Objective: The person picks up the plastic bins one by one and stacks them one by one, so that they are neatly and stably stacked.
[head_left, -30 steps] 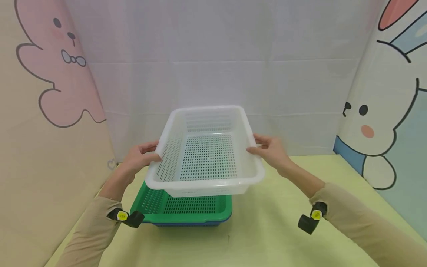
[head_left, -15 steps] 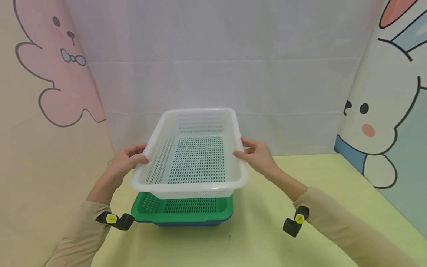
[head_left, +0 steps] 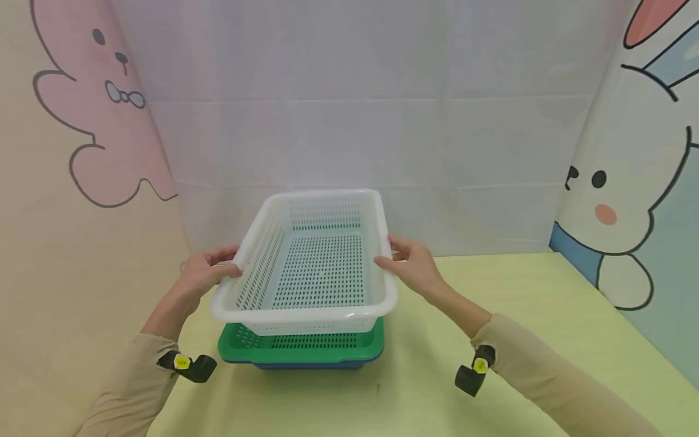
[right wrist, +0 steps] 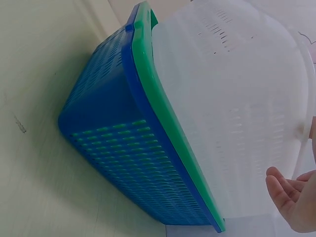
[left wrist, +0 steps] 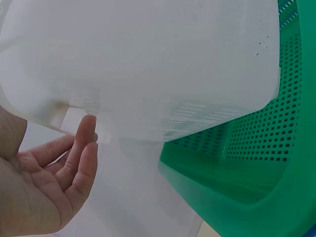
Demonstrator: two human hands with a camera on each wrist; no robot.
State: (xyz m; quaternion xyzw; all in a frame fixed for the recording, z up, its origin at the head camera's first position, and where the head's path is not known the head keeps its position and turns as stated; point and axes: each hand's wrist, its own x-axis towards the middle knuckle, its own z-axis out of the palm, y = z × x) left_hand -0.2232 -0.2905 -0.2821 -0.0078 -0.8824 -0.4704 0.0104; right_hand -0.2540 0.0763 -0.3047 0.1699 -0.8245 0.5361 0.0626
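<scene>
Both hands hold a white perforated plastic basket [head_left: 322, 267] above a green basket [head_left: 300, 353], its far part seemingly within the green rim. My left hand [head_left: 204, 273] pinches the left rim, thumb on top and fingers beneath. On the opposite rim, my right hand [head_left: 412, 264] grips the same way. The green basket sits nested in a blue basket [right wrist: 113, 108], which stands on the table. In the left wrist view, the fingers [left wrist: 81, 168] curl under the white rim, and the green basket's inner wall [left wrist: 261, 123] shows beside it.
The pale yellow-green table [head_left: 491, 291] extends to the right and in front of the stack. A white sheet wall [head_left: 371, 121] rises behind. Side panels carry a pink cartoon animal [head_left: 109, 121] and a white rabbit [head_left: 617, 182].
The white basket, held by both hands, has shifted left and then come down closer to the green basket. The green and blue baskets have stayed in place.
</scene>
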